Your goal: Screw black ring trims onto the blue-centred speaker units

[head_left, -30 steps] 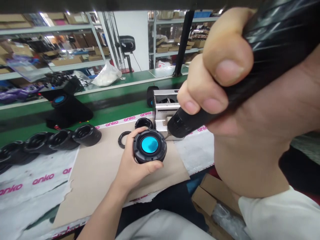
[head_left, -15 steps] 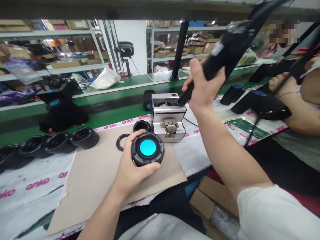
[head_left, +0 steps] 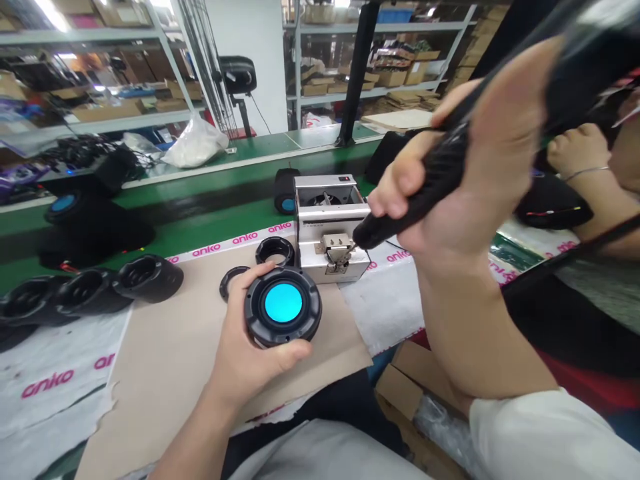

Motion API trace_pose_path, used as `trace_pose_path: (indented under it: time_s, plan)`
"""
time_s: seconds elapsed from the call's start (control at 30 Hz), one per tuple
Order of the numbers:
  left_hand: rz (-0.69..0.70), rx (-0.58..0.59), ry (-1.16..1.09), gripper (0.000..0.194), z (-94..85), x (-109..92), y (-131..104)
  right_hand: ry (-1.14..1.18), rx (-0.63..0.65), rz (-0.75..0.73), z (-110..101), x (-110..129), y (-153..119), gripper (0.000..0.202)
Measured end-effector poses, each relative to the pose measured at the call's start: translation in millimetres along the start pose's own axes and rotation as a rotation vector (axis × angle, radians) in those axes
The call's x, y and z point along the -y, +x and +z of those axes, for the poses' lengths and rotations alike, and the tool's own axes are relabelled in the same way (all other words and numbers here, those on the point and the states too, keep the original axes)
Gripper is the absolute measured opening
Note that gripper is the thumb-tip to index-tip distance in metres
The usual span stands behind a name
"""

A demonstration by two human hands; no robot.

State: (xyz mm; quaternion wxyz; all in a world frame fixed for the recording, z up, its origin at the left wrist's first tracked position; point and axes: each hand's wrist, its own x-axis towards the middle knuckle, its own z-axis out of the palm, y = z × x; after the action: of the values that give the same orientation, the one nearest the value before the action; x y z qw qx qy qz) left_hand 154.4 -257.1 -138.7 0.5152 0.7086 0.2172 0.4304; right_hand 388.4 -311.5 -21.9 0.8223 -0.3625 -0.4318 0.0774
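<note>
My left hand (head_left: 250, 340) grips a round black speaker part (head_left: 283, 305) with a bright blue centre, held over a cardboard sheet (head_left: 170, 373). My right hand (head_left: 465, 160) is wrapped round a black electric screwdriver (head_left: 425, 187). The driver's tip is at the front outlet of a silver screw feeder (head_left: 330, 220), right of the speaker part. Behind my left hand lie two black rings (head_left: 275, 252), one partly covered by my fingers.
Several black cylindrical housings (head_left: 150, 277) stand in a row at the left. Black fabric-covered units (head_left: 95, 220) lie behind them. A person's hand (head_left: 580, 157) is at the right. An open carton (head_left: 400, 390) is below the table edge.
My right hand has brought the screwdriver down and nearer, from the feeder's top right to its front outlet. The view has shifted slightly; my left hand still holds the speaker part.
</note>
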Motion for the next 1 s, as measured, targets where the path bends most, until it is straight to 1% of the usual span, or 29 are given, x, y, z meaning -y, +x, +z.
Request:
trace_pose_path:
  time_s: [0.07, 0.13, 0.27, 0.37, 0.43, 0.47, 0.53, 0.6, 0.67, 0.77, 0.83, 0.9, 1.0]
  plan:
    - [0.004, -0.01, 0.002, 0.088, 0.2, -0.1, 0.0, 0.054, 0.005, 0.008, 7.1, -7.9, -9.5, 0.04]
    - [0.009, -0.016, 0.006, 0.088, 0.3, 0.1, 0.1, 0.03, 0.051, 0.042, 10.6, -18.4, -17.1, 0.042]
    - [0.016, -0.011, 0.018, 0.092, -0.1, 1.9, 0.6, 0.005, 0.151, 0.1, 6.6, -34.8, -26.2, 0.047]
    - [0.037, -0.012, 0.023, 0.09, -0.1, 2.5, 1.5, -0.002, 0.169, 0.159, 3.8, -38.0, -31.0, 0.048]
    - [0.041, -0.01, 0.023, 0.089, 0.1, 2.0, 2.0, -0.008, 0.199, 0.232, 4.9, -35.5, -32.9, 0.045]
    - [0.038, -0.006, 0.023, 0.089, 0.3, 1.6, 2.1, -0.01, 0.203, 0.246, 6.4, -33.3, -33.2, 0.043]
    - [0.031, 0.0, 0.028, 0.09, 0.5, 1.1, 2.1, -0.015, 0.154, 0.184, 10.8, -28.7, -32.6, 0.043]
    - [0.029, -0.002, 0.042, 0.092, 0.5, 1.1, 1.8, -0.025, 0.055, 0.07, 15.2, -26.6, -31.2, 0.046]
    - [0.04, -0.009, 0.052, 0.091, 0.4, 1.7, 1.4, -0.035, 0.02, 0.035, 17.2, -28.8, -29.9, 0.049]
    - [0.058, -0.005, 0.038, 0.087, 0.0, 2.9, 1.2, -0.024, 0.085, 0.099, 13.4, -37.3, -28.7, 0.056]
    - [0.055, 0.001, 0.024, 0.087, -0.1, 3.2, 1.3, -0.005, 0.123, 0.112, 8.6, -42.0, -29.0, 0.057]
    - [0.047, 0.007, 0.011, 0.089, -0.1, 3.3, 1.6, 0.013, 0.152, 0.107, 4.9, -43.0, -30.7, 0.054]
    - [0.037, 0.022, -0.016, 0.09, 0.0, 2.9, 2.0, 0.018, 0.192, 0.175, 5.2, -35.1, -34.4, 0.044]
